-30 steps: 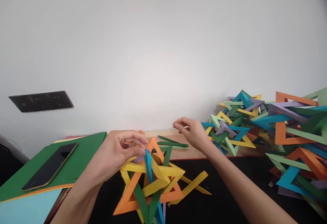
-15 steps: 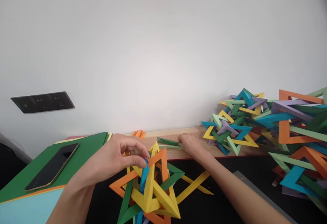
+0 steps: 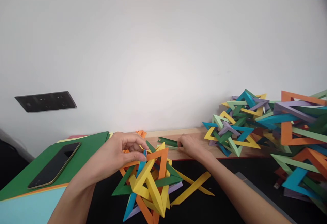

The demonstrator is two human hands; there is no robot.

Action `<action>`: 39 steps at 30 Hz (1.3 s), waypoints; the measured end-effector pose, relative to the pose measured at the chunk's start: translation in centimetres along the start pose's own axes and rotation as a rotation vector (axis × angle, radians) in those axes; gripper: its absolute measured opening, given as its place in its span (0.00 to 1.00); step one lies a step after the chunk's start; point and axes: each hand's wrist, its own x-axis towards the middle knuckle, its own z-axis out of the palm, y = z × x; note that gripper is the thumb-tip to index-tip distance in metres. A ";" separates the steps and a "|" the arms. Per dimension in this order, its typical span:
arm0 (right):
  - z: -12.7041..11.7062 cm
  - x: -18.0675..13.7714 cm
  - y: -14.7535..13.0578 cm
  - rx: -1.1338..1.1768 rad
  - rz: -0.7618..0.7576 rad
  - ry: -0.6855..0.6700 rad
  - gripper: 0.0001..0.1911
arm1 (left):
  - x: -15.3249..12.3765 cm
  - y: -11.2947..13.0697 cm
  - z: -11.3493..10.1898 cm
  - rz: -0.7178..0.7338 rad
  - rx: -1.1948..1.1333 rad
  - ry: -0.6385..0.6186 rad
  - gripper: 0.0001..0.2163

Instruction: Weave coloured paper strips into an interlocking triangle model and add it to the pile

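My left hand pinches the tip of a blue strip on an interlocked paper star model of yellow, orange, green and blue folded strips. The model hangs over the black surface, its lower end near the frame's bottom edge. My right hand rests on the wooden board against the wall. Its fingers are closed on the end of a dark green paper strip, with a pale green strip just below it. Loose yellow strips lie crossed on the black surface beside the model.
Several finished paper stars are piled at right. Left, a phone lies on green paper sheets, with light blue paper in front. An orange bundle of strips sits behind my left hand. A black socket plate is on the wall.
The star model has turned and tilted in my left hand, its lower end swinging left. My right hand stays at the green strips with its fingers slightly shifted.
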 end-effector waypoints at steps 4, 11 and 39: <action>-0.5 0.0 0.0 0.097 0.002 0.023 0.07 | 0.1 0.0 -0.2 -0.013 0.002 0.002 0.05; -5.6 -2.3 -0.4 0.485 -0.072 0.155 0.13 | 0.3 -0.1 -0.5 -0.040 0.016 -0.002 0.06; -7.1 -5.0 -3.1 0.968 -0.393 -0.081 0.16 | 1.6 -2.3 -2.0 0.001 -0.005 -0.005 0.07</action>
